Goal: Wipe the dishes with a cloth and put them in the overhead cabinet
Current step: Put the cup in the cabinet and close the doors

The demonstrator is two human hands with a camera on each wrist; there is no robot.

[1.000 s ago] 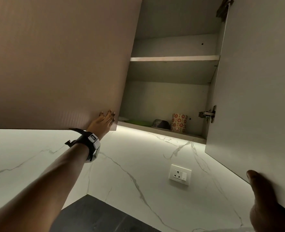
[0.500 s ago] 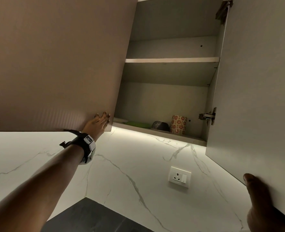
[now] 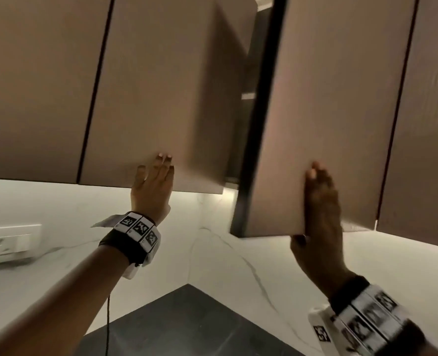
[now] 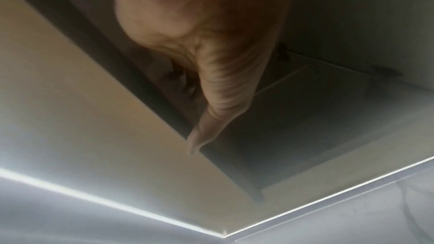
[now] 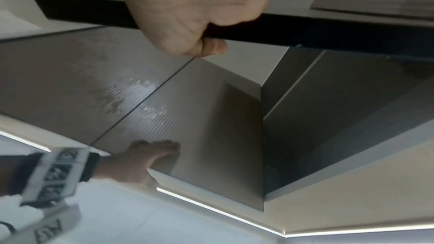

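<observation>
— Taupe laminate fills most of my head view: the overhead cabinet [image 3: 251, 104] shows only as a dark slit between its two doors. What do you read on the left side?

— My left hand [image 3: 152, 187] lies flat on the front of the left door [image 3: 161, 98], near its bottom edge, fingers [image 3: 162, 163] straight and together, pointing up. It presses the panel and grips nothing. From the left wrist, one finger runs along the door's lower edge.

— And the right?

— My right hand [image 3: 320, 217] has hold of the right door [image 3: 341, 111] at its bottom edge. Fingers lie up the outer face, and the right wrist view shows the thumb [image 5: 212, 46] hooked under the dark edge, so it pinches the panel. That door stands further out from the carcass than the left one, which is almost flush with its neighbour.

— Can you see the dishes?

— No. Through the gap I make out one shelf edge [image 3: 247, 95] and dark interior; whatever sits inside is hidden. I cannot see a cloth either.

— Anything else in frame?

— White veined marble wall [image 3: 212, 253] below the cabinets, lit by a light strip [image 5: 211, 205] under them. A wall socket [image 3: 7, 245] sits at the far left, and a dark countertop [image 3: 187, 325] meets the wall corner below. Both wrists wear marker bands [image 3: 138, 228].
</observation>
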